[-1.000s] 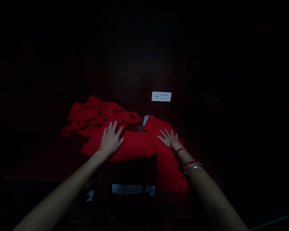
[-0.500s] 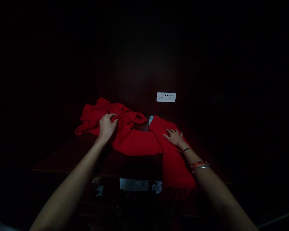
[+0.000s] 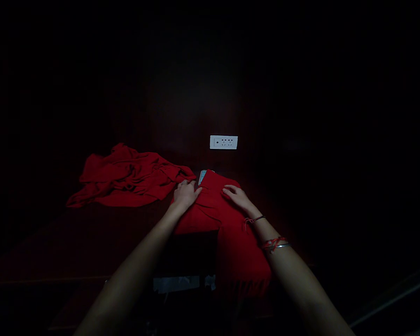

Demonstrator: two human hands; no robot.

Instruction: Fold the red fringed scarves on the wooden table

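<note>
Left hand [image 3: 185, 195] closes in beside the right hand [image 3: 238, 198], fingers bent on both but any grip unclear, as creases now cross the fringed red fabric cloth [image 3: 212, 196] between them.

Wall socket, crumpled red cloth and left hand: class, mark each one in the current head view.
Wall socket [image 3: 224, 142], head view: middle of its white faceplate.
Crumpled red cloth [image 3: 126, 177], head view: middle of its folds.
Left hand [image 3: 185, 194], head view: back of the hand.
</note>
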